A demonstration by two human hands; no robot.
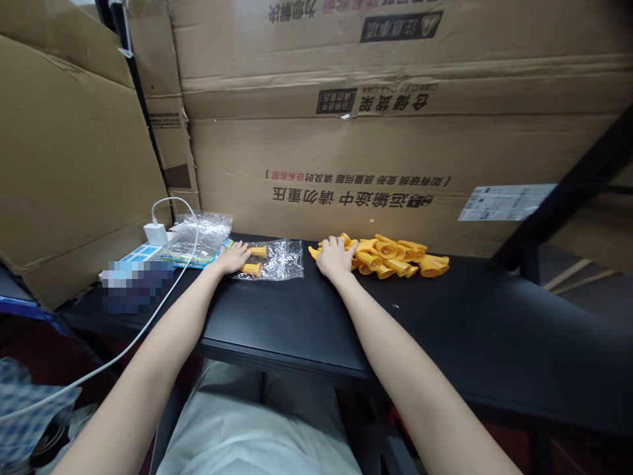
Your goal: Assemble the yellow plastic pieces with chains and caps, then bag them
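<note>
My left hand (pixel 233 257) lies with fingers stretched over a clear plastic bag (pixel 284 260). Two yellow-orange plastic pieces with flared, trumpet-like ends, one of them this flared piece (pixel 252 269), show at the bag beside my fingers. My right hand (pixel 337 256) rests at the left side of a heap of similar yellow-orange flared pieces (pixel 388 254). Its fingers are apart and the thumb points toward the heap. One piece's tip (pixel 313 253) sticks out left of that hand. I make out nothing gripped in either hand.
Left of the bag lie more clear plastic packaging (pixel 202 231) and a colourful printed sheet (pixel 192 258). A white charger (pixel 155 233) trails a white cable (pixel 174 280) across the left side. Cardboard (pixel 316 145) walls the back of the black table (pixel 281 323). A dark metal post (pixel 558 191) slants at right.
</note>
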